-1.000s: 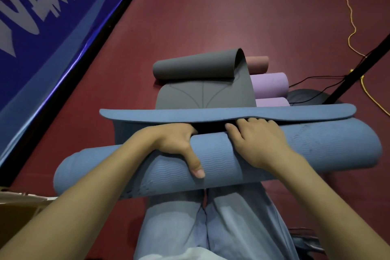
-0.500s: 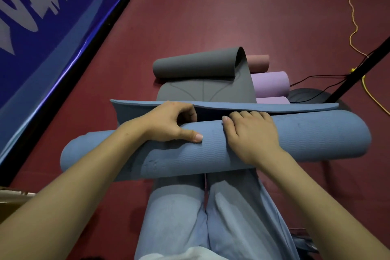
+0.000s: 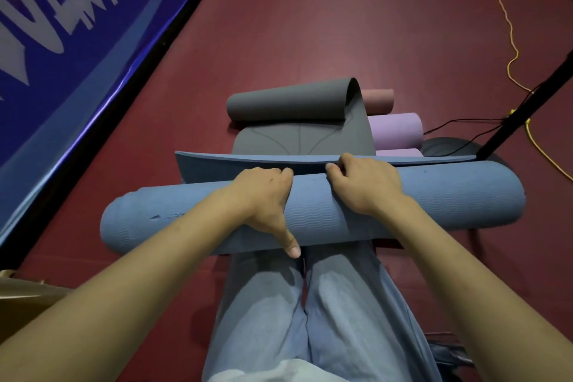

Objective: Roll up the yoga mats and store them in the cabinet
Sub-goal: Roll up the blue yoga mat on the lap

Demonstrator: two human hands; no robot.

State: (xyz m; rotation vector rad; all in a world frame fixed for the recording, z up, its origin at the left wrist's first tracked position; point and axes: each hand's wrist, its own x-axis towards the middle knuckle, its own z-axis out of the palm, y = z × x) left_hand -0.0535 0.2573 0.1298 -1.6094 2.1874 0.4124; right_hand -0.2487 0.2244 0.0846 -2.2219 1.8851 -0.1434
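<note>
A blue yoga mat (image 3: 449,198) lies across the floor in front of my knees, rolled into a thick tube with a short flat end still loose behind it. My left hand (image 3: 265,195) grips the roll's middle, fingers over the far side and thumb down the near side. My right hand (image 3: 362,186) grips the roll beside it, fingers curled over the top by the loose edge. Beyond lies a grey mat (image 3: 297,127), partly rolled from its far end. To its right lie a purple rolled mat (image 3: 398,130) and a pink rolled mat (image 3: 378,101). No cabinet is in view.
A blue banner (image 3: 77,49) slants along the left over the dark red floor (image 3: 310,25). A black stand pole (image 3: 527,102), black cables and a yellow cord (image 3: 508,40) lie at the right. A cardboard box corner (image 3: 21,295) shows at lower left.
The blue roll has turned farther away from me and taken up more of the loose flat end. My left thumb has dropped down the near side again; both hands regripped the roll.
</note>
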